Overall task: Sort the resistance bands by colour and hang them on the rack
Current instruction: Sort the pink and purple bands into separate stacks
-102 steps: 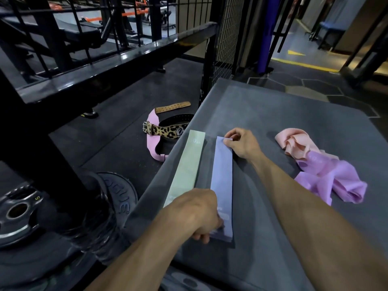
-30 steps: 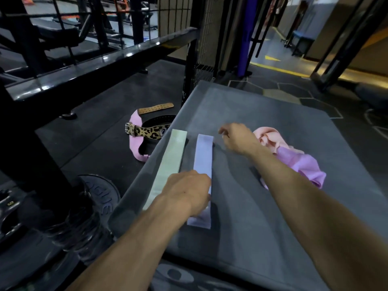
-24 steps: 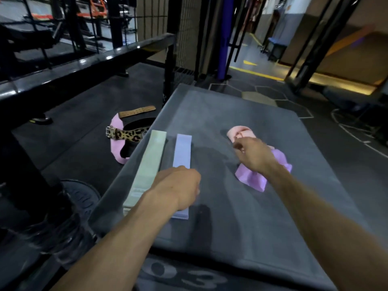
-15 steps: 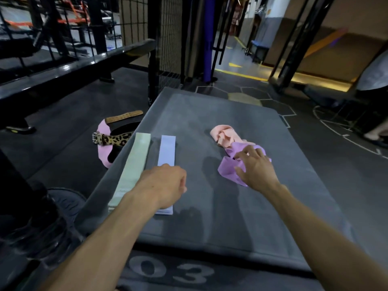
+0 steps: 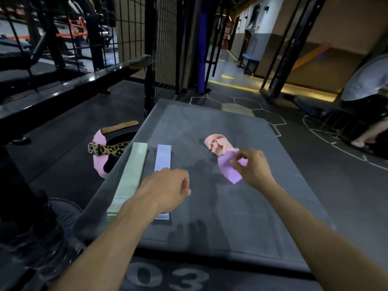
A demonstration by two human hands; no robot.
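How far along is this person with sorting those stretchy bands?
Partly done. A green band and a pale blue band already lie flat, side by side, on the grey mat. The right hand is pinching the purple band; the left hand is over the blue one. The crumpled pink band is untouched, and nothing hangs on a rack yet.

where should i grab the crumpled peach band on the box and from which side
Pinch one of the raised folds on top of the peach band, coming from above and from its far left side. It lies bunched with ridges standing up, so nothing flat needs peeling off the grey box top. Its near right edge meets the purple band gripped by the right hand, so that side is crowded.
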